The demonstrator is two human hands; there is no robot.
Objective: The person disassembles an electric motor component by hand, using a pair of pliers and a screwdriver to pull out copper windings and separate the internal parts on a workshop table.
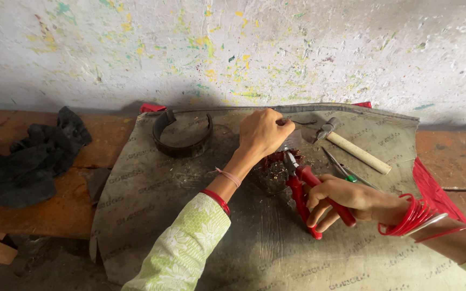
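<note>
My left hand (262, 132) reaches forward over a grey woven mat (190, 215), its fingers pinched on a thin dark wire (300, 123) near the mat's far edge. My right hand (346, 200) grips red-handled pliers (304, 191), jaws pointing toward a small pile of reddish scraps (276, 159) just below my left hand. Red bangles circle my right wrist. A hammer (351, 144) with a pale wooden handle lies right of my left hand.
A dark curved band (182, 137) rests on the mat at the left. A screwdriver with a green tip (341, 170) lies near the hammer. Black cloth (25, 161) sits on the orange-brown bench at the left. Red fabric (432, 188) shows under the mat's right edge. A paint-speckled wall stands behind.
</note>
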